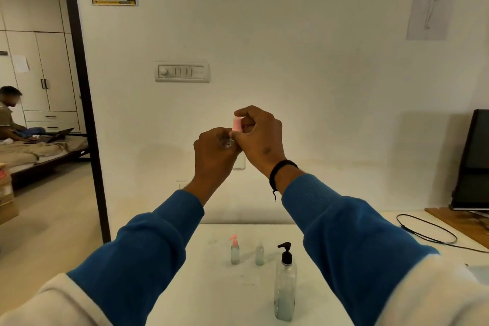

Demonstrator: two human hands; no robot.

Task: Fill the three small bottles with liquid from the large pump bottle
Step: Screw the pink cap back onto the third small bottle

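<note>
One small bottle (239, 163) was gripped by the left hand (214, 156) high above the table (211, 299), its pink cap (237, 124) pinched by the right hand (260, 137); a slipped grip risked a drop.

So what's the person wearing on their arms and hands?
Both arms wear blue ribbed sleeves, with cream fabric over them nearer the shoulders. The right hand has a black thread band round its wrist, a loose end hanging down. The left hand is bare, with no band showing.

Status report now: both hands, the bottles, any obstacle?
Left hand grips small clear bottle, raised. Right hand pinches its pink cap. Large clear pump bottle untouched. Nothing in the way.
</note>
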